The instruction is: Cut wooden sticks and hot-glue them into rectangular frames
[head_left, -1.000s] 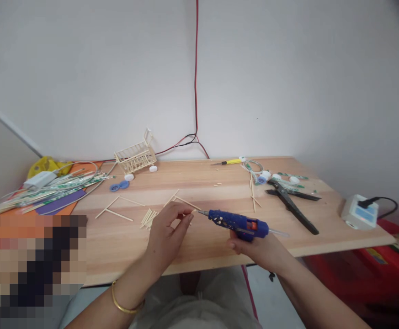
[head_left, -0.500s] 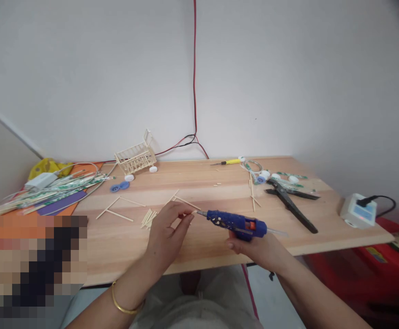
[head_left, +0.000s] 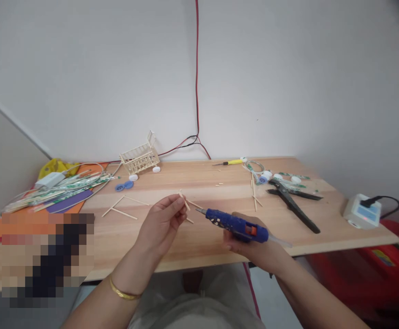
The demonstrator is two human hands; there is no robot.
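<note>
Between thumb and fingers, my left hand (head_left: 163, 219) pinches a short wooden stick (head_left: 184, 200) above the table. My right hand (head_left: 245, 240) is wrapped round a blue glue gun (head_left: 235, 225), its metal nozzle pointing left, just right of the pinched stick. A clear glue stick (head_left: 279, 241) sticks out of the gun's back end. Behind and beneath my left hand, more thin sticks lie partly hidden. Left of that hand, a joined frame of sticks (head_left: 119, 210) rests flat on the wood.
A small stick-built cart (head_left: 140, 160) stands at the back beside blue bottle caps (head_left: 124, 186). Packed sticks (head_left: 72, 185) lie at left. On the right are a yellow-handled craft tool (head_left: 233, 161), black cutters (head_left: 293, 205) and a white power box (head_left: 362, 211).
My left hand has moved back from the nozzle and turned, lifting the pinched stick into view. The glue gun stays nearly in place. The view has shifted slightly.
</note>
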